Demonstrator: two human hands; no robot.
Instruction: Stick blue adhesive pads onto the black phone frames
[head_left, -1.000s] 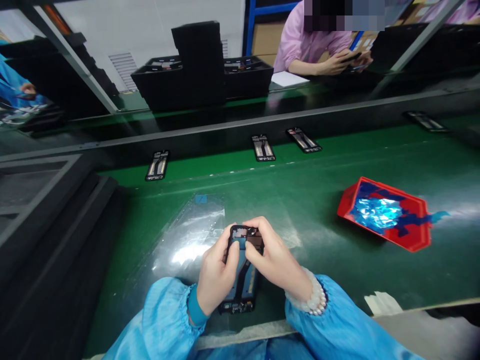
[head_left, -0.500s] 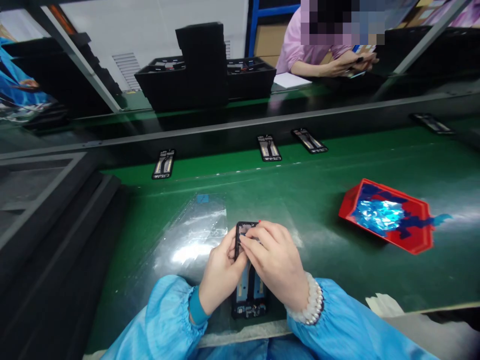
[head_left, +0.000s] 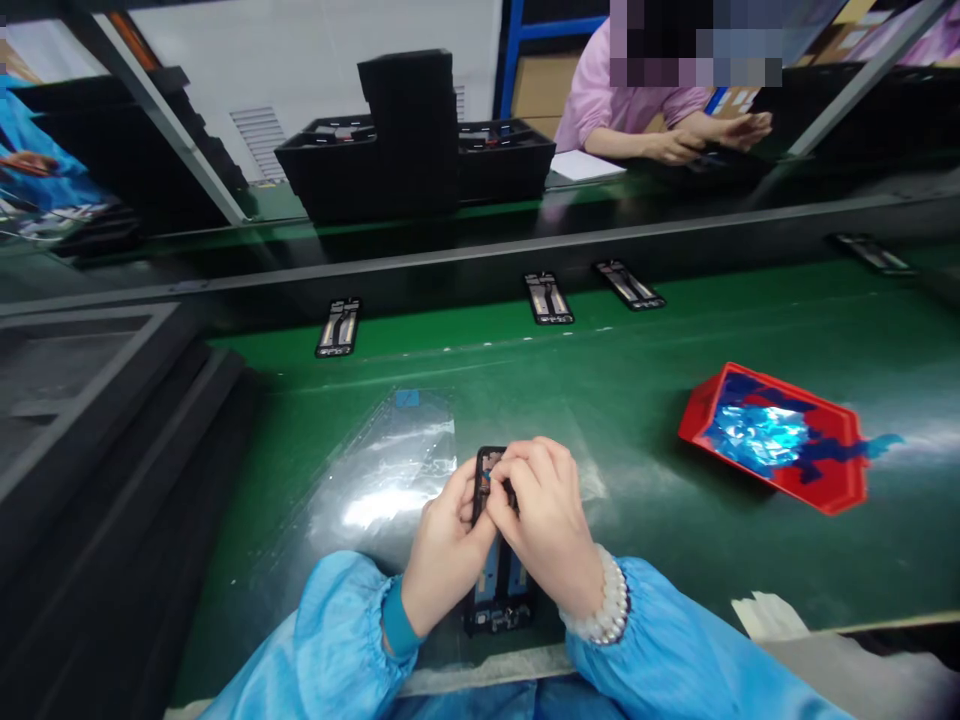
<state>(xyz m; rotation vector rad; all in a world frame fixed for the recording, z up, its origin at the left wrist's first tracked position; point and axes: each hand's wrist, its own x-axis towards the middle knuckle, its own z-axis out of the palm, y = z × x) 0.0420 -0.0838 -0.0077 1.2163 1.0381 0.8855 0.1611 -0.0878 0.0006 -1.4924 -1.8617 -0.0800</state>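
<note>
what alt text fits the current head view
Left hand holds an opened phone by its side at a green table while the right hand touches its upper end. A red bin of shiny blue scraps sits at right; four similar phones lie beyond.

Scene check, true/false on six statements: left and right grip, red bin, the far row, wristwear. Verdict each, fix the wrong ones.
1. The left grip is at the left edge of the phone unit. True.
2. The right grip is inside a bin. False: it is over the upper part of the phone unit.
3. The red bin lies to the right of the phone unit. True.
4. The red bin is filled with white paper. False: it holds shiny blue film.
5. Four similar units lie along the dark divider. True.
6. Beads circle the left wrist. False: the beaded bracelet is on the right wrist; the left has a teal band.
</note>
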